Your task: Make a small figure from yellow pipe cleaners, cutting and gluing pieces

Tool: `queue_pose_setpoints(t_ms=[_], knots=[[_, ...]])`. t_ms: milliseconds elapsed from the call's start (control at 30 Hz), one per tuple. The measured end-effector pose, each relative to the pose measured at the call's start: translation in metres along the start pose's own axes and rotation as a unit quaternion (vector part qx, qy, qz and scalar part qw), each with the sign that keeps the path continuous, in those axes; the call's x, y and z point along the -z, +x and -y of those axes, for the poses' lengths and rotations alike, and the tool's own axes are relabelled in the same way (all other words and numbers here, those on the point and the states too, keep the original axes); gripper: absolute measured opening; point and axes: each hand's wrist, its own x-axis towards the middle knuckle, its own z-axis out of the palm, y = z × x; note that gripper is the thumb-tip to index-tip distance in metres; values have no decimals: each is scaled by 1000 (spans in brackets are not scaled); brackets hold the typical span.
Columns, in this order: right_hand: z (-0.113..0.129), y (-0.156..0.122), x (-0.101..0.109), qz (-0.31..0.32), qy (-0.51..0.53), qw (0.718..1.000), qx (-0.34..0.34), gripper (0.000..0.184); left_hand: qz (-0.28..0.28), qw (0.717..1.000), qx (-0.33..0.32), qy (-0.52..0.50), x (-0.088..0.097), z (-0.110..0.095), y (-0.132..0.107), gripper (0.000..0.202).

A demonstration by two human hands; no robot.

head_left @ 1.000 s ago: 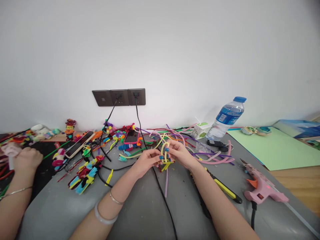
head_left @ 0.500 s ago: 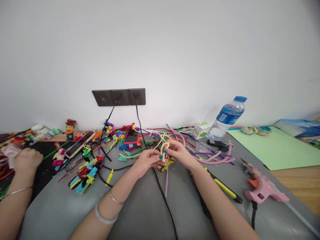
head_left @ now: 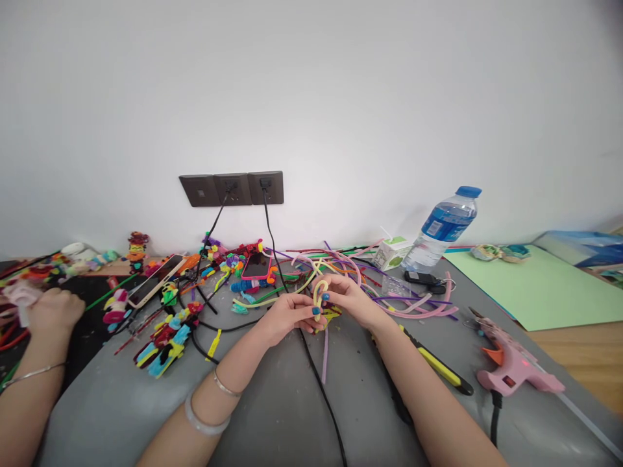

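Note:
Over the middle of the grey table (head_left: 272, 415), my left hand (head_left: 287, 314) and my right hand (head_left: 348, 297) meet, fingers pinched on a pale yellow pipe cleaner (head_left: 318, 292) bent into a small loop. The loop stands between the fingertips of both hands. Just behind lies a tangle of loose pipe cleaners (head_left: 389, 295) in pink, purple, green and yellow. A lilac one (head_left: 324, 353) lies on the table below my hands.
A pink glue gun (head_left: 511, 370) lies at right, a yellow-handled tool (head_left: 438, 366) beside my right forearm. A water bottle (head_left: 440, 230), small carton (head_left: 392, 251), keys (head_left: 426, 280), green sheet (head_left: 540, 285). Two phones (head_left: 153, 280) and finished figures (head_left: 165, 340) at left. Another person's hand (head_left: 53, 311) far left. A black cable (head_left: 316, 383) crosses the table.
The yellow loop has become smaller and tighter between my fingers, and my left fingers have slid a little right along it. Nothing else moved.

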Motion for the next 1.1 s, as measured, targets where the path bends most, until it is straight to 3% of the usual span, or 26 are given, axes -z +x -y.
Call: queue_pose_setpoints(t_ms=[233, 533, 667, 1100], knots=[[0, -5, 1, 41, 92, 993, -54, 24, 63, 997, 13, 33, -2, -1, -5, 35], [3, -4, -1, 19, 131, 988, -79, 31, 58, 996, 5, 72, -1, 1, -3, 36], [2, -4, 0, 13, 122, 989, -77, 25, 52, 996, 0, 79, -1, 2, -2, 35], [2, -5, 2, 4, 134, 987, -92, 22, 94, 992, 4, 84, -2, -2, -6, 32]])
